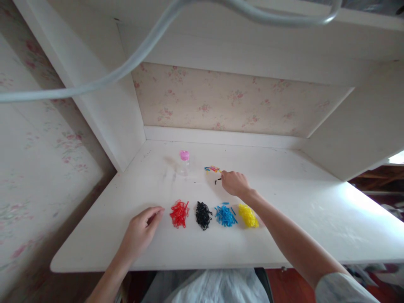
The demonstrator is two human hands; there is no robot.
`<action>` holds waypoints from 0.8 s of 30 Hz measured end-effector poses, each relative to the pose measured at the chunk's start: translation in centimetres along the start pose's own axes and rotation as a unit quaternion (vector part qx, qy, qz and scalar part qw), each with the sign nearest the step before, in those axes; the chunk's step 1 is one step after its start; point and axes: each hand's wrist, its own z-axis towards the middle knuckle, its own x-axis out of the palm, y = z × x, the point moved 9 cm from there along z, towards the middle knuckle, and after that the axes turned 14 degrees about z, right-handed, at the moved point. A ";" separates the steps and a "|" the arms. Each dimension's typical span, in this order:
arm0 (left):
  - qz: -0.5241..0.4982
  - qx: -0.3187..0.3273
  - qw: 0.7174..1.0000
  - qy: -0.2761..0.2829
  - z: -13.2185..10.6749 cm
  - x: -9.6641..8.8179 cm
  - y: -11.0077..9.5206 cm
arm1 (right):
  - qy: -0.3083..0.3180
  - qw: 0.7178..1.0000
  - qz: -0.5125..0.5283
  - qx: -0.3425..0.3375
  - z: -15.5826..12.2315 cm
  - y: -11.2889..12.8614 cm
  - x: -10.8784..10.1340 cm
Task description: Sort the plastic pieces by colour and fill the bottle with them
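Note:
Four separate piles of small rubber bands lie in a row on the white desk: red, black, blue and yellow. Behind the row is a small mixed-colour heap of bands, with a few black bands in front of it. My right hand reaches over the yellow pile to the heap's right edge, its fingers closed; whatever they pinch is too small to make out. To the left of the red pile, my left hand rests on the desk, thumb and forefinger together at the tips.
A clear bottle with a pink cap stands at the back, left of the mixed heap. White panels enclose the desk at both sides, with a shelf overhead. A pale cable crosses the upper view.

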 end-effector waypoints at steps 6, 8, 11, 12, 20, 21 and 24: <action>-0.007 0.000 1.000 0.005 0.0 0.0 -0.2 | -0.015 1.000 -0.010 0.006 -0.8 0.3 -1.1; -0.012 -0.003 1.000 0.005 0.0 -0.1 -0.3 | -0.024 1.000 0.001 -0.003 -1.9 0.8 -1.5; -0.016 -0.008 1.000 0.007 0.0 -0.1 -0.4 | -0.059 0.995 0.064 -0.041 -4.5 2.3 -1.8; -0.015 -0.009 1.000 0.008 0.0 -0.1 -0.4 | -0.072 0.992 0.088 -0.056 -5.5 2.9 -1.7; 0.015 0.010 1.000 0.010 0.0 0.0 -0.7 | -0.104 0.982 0.127 -0.092 -11.6 4.9 1.4; 0.019 0.012 1.000 0.010 0.0 0.0 -0.7 | -0.106 0.981 0.128 -0.096 -11.8 5.1 1.6; 0.027 0.011 1.000 0.006 -0.1 -0.1 -0.7 | -0.104 0.980 0.128 -0.107 -12.2 5.5 1.9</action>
